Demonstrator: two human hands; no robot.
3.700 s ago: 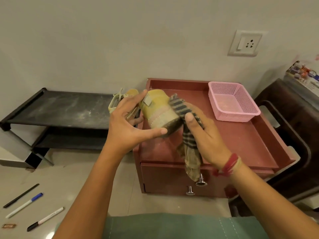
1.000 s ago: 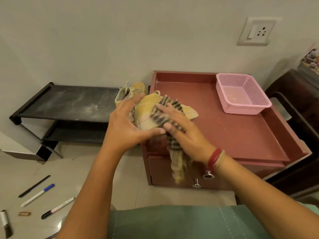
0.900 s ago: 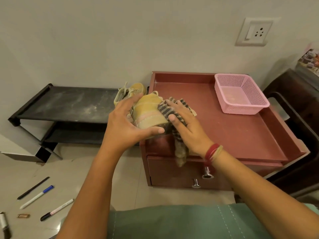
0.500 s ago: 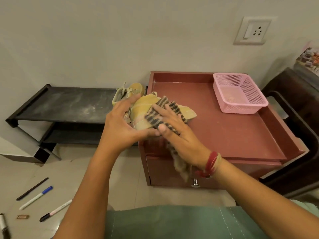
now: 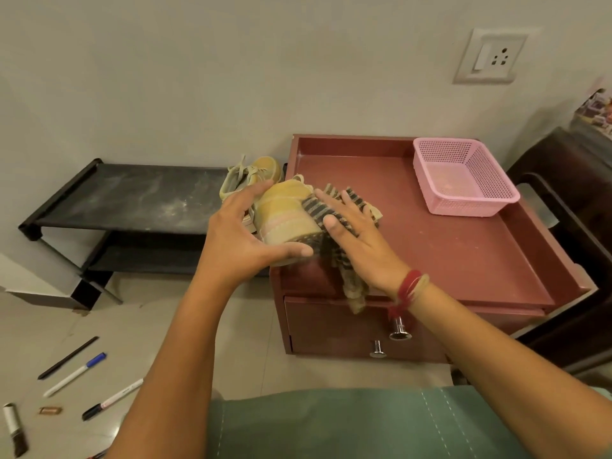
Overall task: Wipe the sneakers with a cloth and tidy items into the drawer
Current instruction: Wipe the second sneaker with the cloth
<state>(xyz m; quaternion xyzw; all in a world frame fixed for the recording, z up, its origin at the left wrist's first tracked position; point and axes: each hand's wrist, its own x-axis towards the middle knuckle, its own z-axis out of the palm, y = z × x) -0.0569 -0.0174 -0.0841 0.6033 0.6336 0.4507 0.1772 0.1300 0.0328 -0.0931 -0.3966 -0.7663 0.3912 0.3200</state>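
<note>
My left hand [image 5: 236, 238] grips a yellow sneaker [image 5: 286, 215] by its heel end, holding it over the front left corner of the red drawer cabinet [image 5: 463, 246]. My right hand [image 5: 356, 241] presses a striped cloth [image 5: 319, 210] flat against the sneaker's right side; the cloth's tail hangs down past the cabinet's front edge. A second yellow sneaker [image 5: 253, 172] rests behind, on the black shoe rack [image 5: 132, 197]. The drawer front [image 5: 331, 329] with two metal knobs looks closed.
A pink mesh basket [image 5: 463, 177] stands at the cabinet's back right. On the floor at the left lie a black pencil [image 5: 68, 357], a blue-capped pen [image 5: 76, 374], a black marker [image 5: 111, 399], a small brush [image 5: 15, 429] and a small copper piece [image 5: 49, 410]. A dark chair [image 5: 569, 200] stands at the right.
My right hand has slid the cloth back and forth along the sneaker, from its top to its right side. My left hand keeps its grip on the shoe.
</note>
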